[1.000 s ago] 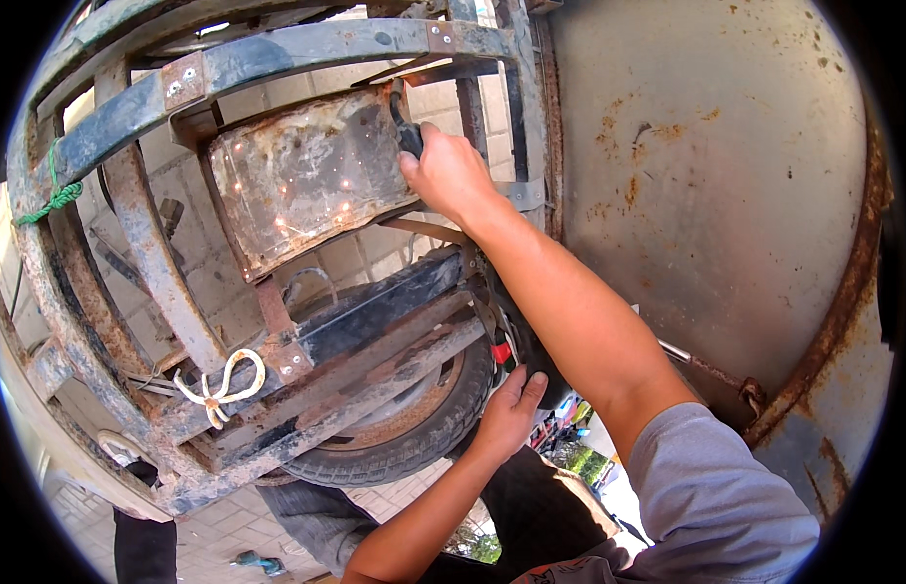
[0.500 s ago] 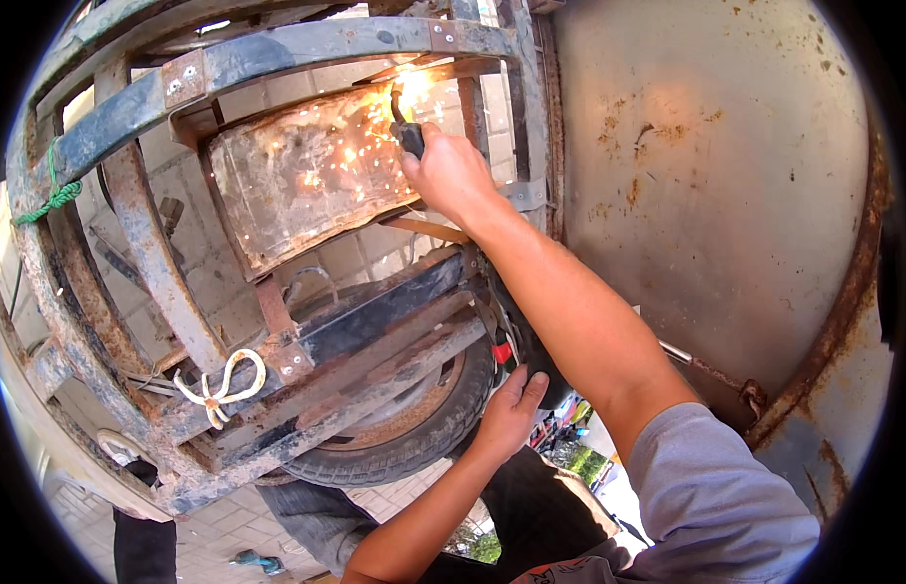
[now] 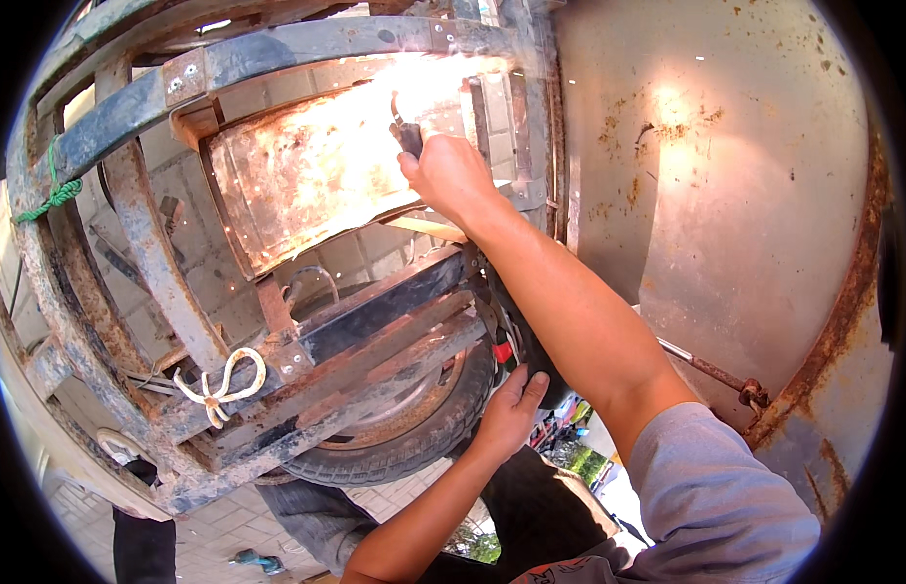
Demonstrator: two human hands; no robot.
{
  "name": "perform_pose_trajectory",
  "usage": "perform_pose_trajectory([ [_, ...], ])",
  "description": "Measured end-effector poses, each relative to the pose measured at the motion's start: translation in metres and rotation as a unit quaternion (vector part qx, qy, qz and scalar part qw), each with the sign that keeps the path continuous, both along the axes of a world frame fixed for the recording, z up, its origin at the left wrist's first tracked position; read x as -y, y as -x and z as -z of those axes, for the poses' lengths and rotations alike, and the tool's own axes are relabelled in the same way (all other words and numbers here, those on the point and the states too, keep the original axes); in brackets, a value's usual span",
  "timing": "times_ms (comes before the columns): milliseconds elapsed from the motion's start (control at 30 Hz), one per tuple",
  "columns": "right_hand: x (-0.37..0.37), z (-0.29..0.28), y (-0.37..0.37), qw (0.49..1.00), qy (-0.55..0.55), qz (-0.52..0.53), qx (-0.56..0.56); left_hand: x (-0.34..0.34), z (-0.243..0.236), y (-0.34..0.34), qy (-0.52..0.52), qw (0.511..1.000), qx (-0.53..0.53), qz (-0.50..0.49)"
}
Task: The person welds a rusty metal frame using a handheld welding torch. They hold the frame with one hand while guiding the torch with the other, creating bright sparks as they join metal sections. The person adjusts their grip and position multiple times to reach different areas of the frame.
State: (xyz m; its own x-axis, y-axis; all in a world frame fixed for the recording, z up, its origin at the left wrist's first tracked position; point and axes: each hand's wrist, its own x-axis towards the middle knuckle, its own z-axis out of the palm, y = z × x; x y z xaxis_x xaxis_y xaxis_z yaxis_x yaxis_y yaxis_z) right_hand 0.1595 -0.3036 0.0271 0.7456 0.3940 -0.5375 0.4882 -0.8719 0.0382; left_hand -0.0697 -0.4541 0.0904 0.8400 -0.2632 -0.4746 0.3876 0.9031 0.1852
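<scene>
My right hand (image 3: 451, 175) is raised and closed round a dark welding electrode holder (image 3: 407, 131). Its tip touches the top of a rusty curved metal plate (image 3: 297, 185), where a bright arc glare and sparks spread. My left hand (image 3: 511, 414) rests lower down, its fingers against the side of a black rubber tyre (image 3: 414, 443) on a rusted wheel. Rusty steel frame bars (image 3: 307, 49) run round the plate and over the wheel.
A large rusty metal drum wall (image 3: 745, 195) fills the right side, with a thin rod (image 3: 706, 365) sticking out of it. A white rope knot (image 3: 219, 384) and a green cord (image 3: 54, 200) hang on the frame. Paving stones lie below.
The arc has flared much brighter, lighting the whole plate and part of the drum. My right hand stays at the same spot; my left hand has not moved.
</scene>
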Motion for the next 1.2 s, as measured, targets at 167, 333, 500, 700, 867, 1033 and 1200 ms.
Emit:
perform_pose_trajectory([
  [167, 0.007, 0.001, 0.005, 1.0, -0.021, 0.006, 0.003, 0.016, 0.0, 0.007, -0.059, 0.997, 0.001, 0.042],
  [333, 0.006, 0.002, 0.002, 1.0, -0.023, 0.006, 0.02, 0.018, 0.003, 0.007, -0.059, 0.997, 0.005, 0.04],
  [500, 0.005, 0.002, 0.001, 0.999, -0.036, -0.008, 0.021, 0.014, 0.005, 0.006, -0.05, 0.997, -0.003, 0.062],
  [700, 0.003, 0.003, -0.001, 0.999, -0.032, -0.01, 0.027, 0.012, 0.006, 0.004, -0.027, 0.998, -0.004, 0.062],
  [867, 0.001, 0.003, 0.0, 1.0, -0.013, 0.004, 0.015, 0.011, 0.003, 0.003, -0.031, 0.999, -0.009, 0.024],
  [1033, 0.0, 0.001, 0.0, 1.0, 0.01, 0.013, 0.007, -0.002, -0.004, 0.0, -0.01, 1.0, -0.01, 0.002],
  [1200, 0.004, 0.005, -0.002, 1.0, -0.005, 0.002, 0.02, -0.003, -0.006, -0.001, -0.006, 1.0, -0.009, -0.003],
])
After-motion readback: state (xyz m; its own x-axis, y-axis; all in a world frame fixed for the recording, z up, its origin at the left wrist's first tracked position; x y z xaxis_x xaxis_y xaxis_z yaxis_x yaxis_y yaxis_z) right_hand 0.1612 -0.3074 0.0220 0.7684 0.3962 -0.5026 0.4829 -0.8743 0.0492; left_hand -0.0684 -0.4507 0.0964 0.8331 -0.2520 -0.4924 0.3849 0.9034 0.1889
